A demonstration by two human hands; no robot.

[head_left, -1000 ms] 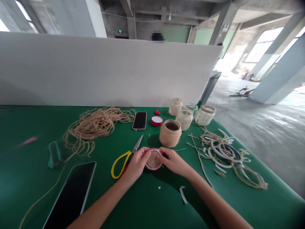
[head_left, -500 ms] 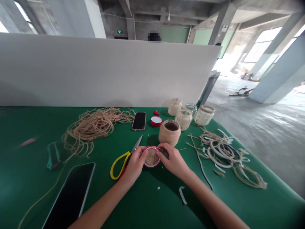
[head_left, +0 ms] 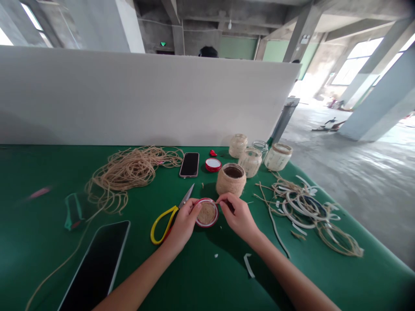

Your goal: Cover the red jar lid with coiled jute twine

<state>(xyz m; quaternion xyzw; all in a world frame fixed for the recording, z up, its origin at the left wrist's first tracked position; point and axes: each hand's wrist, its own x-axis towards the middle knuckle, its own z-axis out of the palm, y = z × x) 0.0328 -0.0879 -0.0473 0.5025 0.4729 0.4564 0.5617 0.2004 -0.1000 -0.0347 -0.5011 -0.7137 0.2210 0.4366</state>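
Note:
My left hand (head_left: 184, 220) grips a red-rimmed jar lid (head_left: 207, 224) by its left edge, thumb on top. Coiled tan twine (head_left: 206, 213) fills the inside of the lid. At the lid's upper right edge, my right hand (head_left: 236, 214) is closed in a pinch on what looks like a thin twine end, mostly hidden by the fingertips. Just behind the hands stands a twine-wrapped jar (head_left: 231, 183), upright and without a lid. Scissors with yellow handles (head_left: 156, 229) lie beside my left hand, partly under it.
A loose heap of twine (head_left: 132, 168) lies back left, near a phone (head_left: 189, 165) and another red lid (head_left: 213, 164). Several glass jars (head_left: 250, 162) stand back right. Tangled cord scraps (head_left: 301, 205) lie right; a larger dark-screened device (head_left: 97, 263) lies front left. A white panel (head_left: 145, 99) borders the table.
My right hand has shifted slightly right, its thumb leaving the twine inside the lid for a pinch at the rim. My left hand and the lid have stayed in place.

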